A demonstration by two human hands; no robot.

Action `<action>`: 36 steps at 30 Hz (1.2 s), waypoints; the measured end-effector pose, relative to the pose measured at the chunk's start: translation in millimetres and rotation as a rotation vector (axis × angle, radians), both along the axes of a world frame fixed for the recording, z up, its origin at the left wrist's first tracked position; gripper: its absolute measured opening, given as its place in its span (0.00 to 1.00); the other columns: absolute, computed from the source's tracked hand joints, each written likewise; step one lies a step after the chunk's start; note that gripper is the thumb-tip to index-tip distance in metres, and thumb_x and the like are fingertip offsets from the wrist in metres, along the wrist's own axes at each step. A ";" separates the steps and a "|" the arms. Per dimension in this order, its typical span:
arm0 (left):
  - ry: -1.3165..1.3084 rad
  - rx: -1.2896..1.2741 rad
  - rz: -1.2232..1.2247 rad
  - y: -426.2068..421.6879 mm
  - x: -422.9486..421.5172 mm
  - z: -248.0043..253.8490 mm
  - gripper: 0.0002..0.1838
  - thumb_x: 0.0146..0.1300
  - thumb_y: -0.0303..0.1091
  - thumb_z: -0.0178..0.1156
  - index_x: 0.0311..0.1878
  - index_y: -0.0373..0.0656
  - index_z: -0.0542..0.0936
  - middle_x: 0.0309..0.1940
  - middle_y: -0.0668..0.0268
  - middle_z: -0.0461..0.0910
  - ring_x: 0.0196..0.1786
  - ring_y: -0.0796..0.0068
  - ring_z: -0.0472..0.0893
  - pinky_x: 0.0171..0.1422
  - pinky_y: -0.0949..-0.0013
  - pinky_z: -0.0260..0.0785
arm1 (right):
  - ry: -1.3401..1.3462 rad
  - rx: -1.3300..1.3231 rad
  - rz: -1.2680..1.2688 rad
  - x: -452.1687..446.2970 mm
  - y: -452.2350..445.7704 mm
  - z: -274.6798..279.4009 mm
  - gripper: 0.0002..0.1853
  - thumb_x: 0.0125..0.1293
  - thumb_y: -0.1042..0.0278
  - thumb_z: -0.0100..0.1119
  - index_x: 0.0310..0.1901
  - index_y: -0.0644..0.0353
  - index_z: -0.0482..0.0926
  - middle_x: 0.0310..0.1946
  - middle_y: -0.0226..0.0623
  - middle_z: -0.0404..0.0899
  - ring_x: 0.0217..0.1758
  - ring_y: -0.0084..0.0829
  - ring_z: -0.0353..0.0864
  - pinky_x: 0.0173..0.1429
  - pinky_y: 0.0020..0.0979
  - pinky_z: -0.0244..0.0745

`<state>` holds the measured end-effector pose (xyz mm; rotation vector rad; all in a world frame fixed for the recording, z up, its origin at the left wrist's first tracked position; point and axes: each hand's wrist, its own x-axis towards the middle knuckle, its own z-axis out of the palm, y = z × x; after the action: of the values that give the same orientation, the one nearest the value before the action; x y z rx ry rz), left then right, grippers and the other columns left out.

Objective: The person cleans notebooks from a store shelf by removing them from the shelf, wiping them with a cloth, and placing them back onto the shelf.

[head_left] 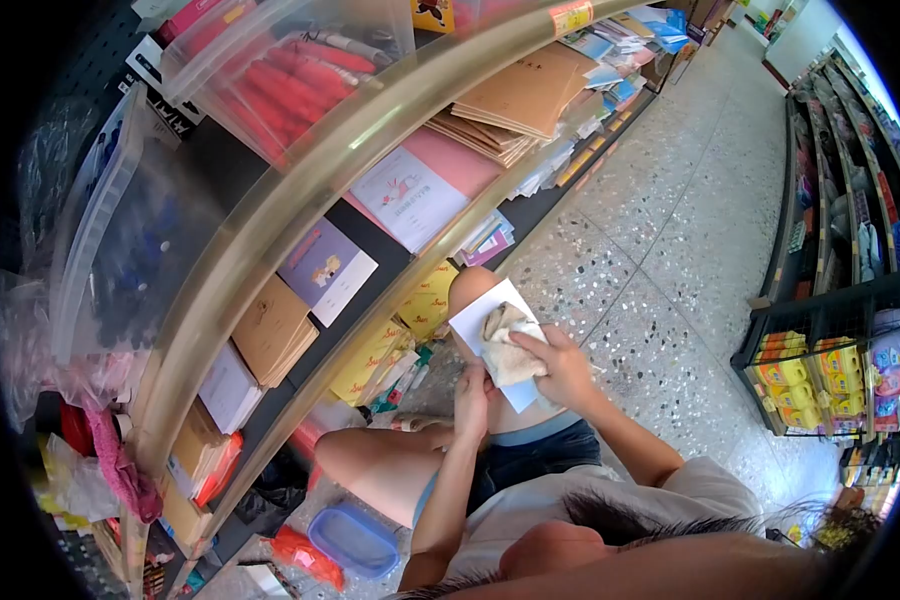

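A white booklet or card [478, 318] rests over my raised knee, tilted. My right hand [560, 370] has its fingers wrapped round a crumpled, stained whitish cloth [511, 350], which is pressed on the face of the booklet. My left hand [473, 402] is at the booklet's lower left edge, its fingers bent and closed near that edge; what they grip is hidden. A pale blue part [522, 395] shows below the cloth.
Shelves on the left hold brown envelopes [520, 95], a purple booklet [327, 268], a pink folder [460, 165] and a clear bin of red items [290, 90]. A blue plastic basin [354, 541] sits on the floor. Stocked racks [830, 300] stand at the right across the speckled aisle.
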<state>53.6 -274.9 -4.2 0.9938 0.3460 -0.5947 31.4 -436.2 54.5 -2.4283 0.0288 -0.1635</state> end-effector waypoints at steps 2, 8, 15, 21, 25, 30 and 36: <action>-0.262 0.206 -0.127 11.3 -6.5 -20.3 0.18 0.71 0.35 0.47 0.61 0.39 0.69 0.53 0.62 0.76 0.51 0.72 0.78 0.53 0.70 0.73 | -0.060 -0.151 0.121 -0.2 12.7 17.3 0.34 0.39 0.77 0.62 0.54 0.42 0.79 0.46 0.39 0.75 0.49 0.41 0.76 0.47 0.39 0.74; -0.268 0.306 -0.121 17.1 -1.8 -29.0 0.17 0.64 0.23 0.55 0.56 0.38 0.73 0.44 0.67 0.80 0.44 0.75 0.80 0.50 0.71 0.74 | -0.318 -0.428 0.375 37.1 19.4 -4.8 0.26 0.43 0.67 0.61 0.50 0.39 0.82 0.46 0.34 0.75 0.49 0.35 0.74 0.51 0.35 0.68; -0.150 0.349 -0.084 11.3 9.1 -14.1 0.08 0.68 0.26 0.50 0.47 0.37 0.74 0.34 0.70 0.79 0.33 0.84 0.77 0.36 0.79 0.70 | 0.165 -0.423 -0.316 116.6 -96.0 -79.8 0.25 0.46 0.72 0.63 0.50 0.44 0.81 0.43 0.40 0.77 0.47 0.44 0.77 0.48 0.40 0.74; -0.089 0.221 -0.028 13.4 7.4 -35.3 0.09 0.69 0.27 0.48 0.48 0.38 0.75 0.34 0.69 0.80 0.35 0.83 0.78 0.38 0.78 0.70 | -0.178 -0.244 -0.196 36.2 -41.3 -10.1 0.24 0.51 0.74 0.59 0.51 0.37 0.81 0.40 0.38 0.77 0.41 0.39 0.79 0.43 0.37 0.76; -0.040 0.054 0.033 5.3 12.6 3.7 0.07 0.68 0.26 0.50 0.45 0.38 0.75 0.34 0.70 0.79 0.35 0.84 0.77 0.42 0.79 0.71 | -0.216 -0.481 0.166 -28.0 29.5 1.2 0.20 0.52 0.64 0.54 0.48 0.35 0.83 0.48 0.36 0.74 0.50 0.37 0.74 0.49 0.41 0.69; -0.112 0.152 -0.057 5.9 8.3 -20.0 0.09 0.68 0.26 0.49 0.48 0.35 0.73 0.40 0.64 0.80 0.41 0.78 0.80 0.47 0.74 0.74 | 0.106 -0.445 -0.252 -11.6 -10.7 -40.5 0.23 0.45 0.67 0.62 0.48 0.43 0.83 0.50 0.41 0.75 0.50 0.45 0.75 0.50 0.39 0.71; -0.129 0.276 -0.101 8.3 18.6 -22.0 0.12 0.68 0.25 0.47 0.52 0.33 0.71 0.38 0.63 0.80 0.39 0.77 0.79 0.44 0.74 0.73 | 0.522 -0.078 -0.434 -17.3 -110.3 -131.0 0.24 0.49 0.68 0.61 0.53 0.51 0.79 0.42 0.48 0.81 0.47 0.44 0.81 0.48 0.37 0.75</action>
<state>72.2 -266.7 -26.2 1.3145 0.2685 -0.5807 14.1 -546.5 -76.5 -2.4437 0.7960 0.2854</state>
